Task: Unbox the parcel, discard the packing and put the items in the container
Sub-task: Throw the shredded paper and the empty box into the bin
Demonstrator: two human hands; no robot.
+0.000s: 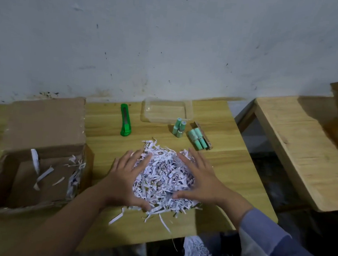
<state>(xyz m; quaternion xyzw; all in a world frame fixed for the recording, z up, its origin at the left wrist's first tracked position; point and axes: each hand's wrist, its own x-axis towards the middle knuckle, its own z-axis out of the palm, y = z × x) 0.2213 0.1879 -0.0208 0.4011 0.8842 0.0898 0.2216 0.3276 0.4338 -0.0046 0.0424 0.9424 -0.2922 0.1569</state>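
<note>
The left hand (126, 178) and right hand (200, 179) lay spread open, cupping the shredded paper (162, 178) from either side on the worktop (230, 164), seemingly to gather it for discarding. The opened box (39, 157) sat left; green tubes (190, 133) waited beside the clear container (166, 111). No writing was legible.

View: a single head-worn wide-angle camera; no second view, so nothing is shared
Direction: forward and down over the wooden surface (98, 219) toward the wall (172, 36)
Nearness: close; both forearms enter from the bottom edge, left hand (126, 177) and right hand (202, 179) near frame centre
Coverage: open cardboard box (39, 157) at left; second surface (305, 152) at right edge; straight edges bow toward the borders
</note>
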